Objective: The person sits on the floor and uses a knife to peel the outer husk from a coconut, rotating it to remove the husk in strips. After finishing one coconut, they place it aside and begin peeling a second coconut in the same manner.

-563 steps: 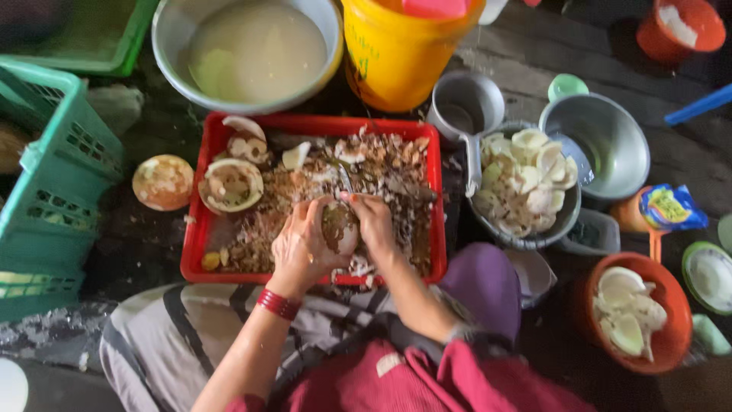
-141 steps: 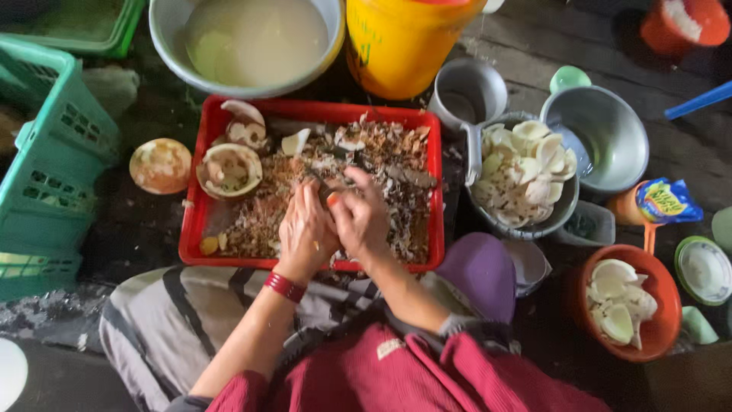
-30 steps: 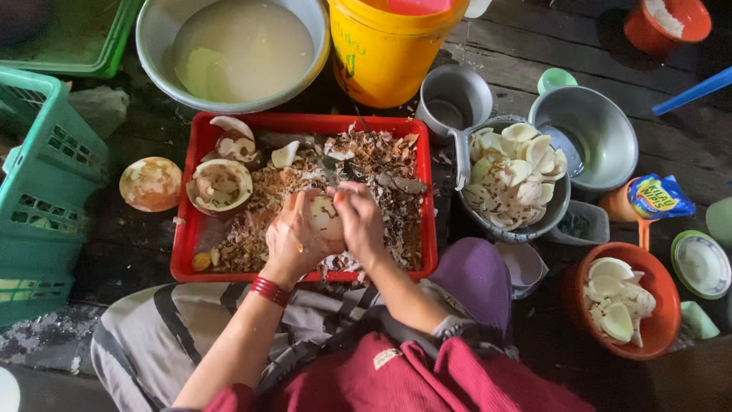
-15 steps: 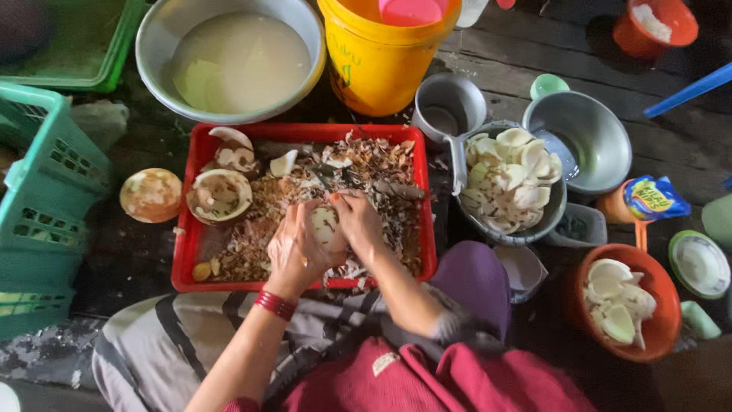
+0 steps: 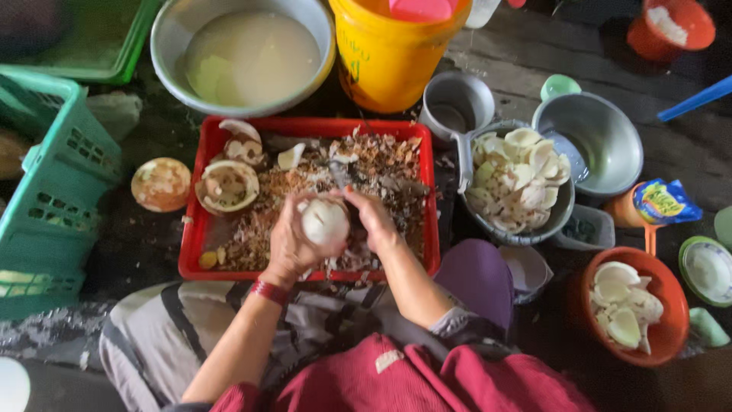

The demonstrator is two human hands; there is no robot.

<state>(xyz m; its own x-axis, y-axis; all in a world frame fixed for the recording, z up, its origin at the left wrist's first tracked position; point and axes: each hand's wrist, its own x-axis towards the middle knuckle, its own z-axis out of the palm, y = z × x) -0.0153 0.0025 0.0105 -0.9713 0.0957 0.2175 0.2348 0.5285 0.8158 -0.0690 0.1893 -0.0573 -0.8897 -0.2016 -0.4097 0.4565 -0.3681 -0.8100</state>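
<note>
Left hand [image 5: 290,243] fingers curled around a pale peeled coconut piece [image 5: 325,221], right hand [image 5: 376,221] fingers closed against it

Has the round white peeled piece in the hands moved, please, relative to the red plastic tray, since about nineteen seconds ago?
No: the white piece remains over the red tray's near-middle part.

Light was dim and soft, brightest over the red tray [image 5: 191,263] at centre. Corners fell into deep shadow, lower ones darkest. Faint sheen on the metal bowl [image 5: 610,145]. Slight overall blur; edges smeared, fine detail lost.
</note>
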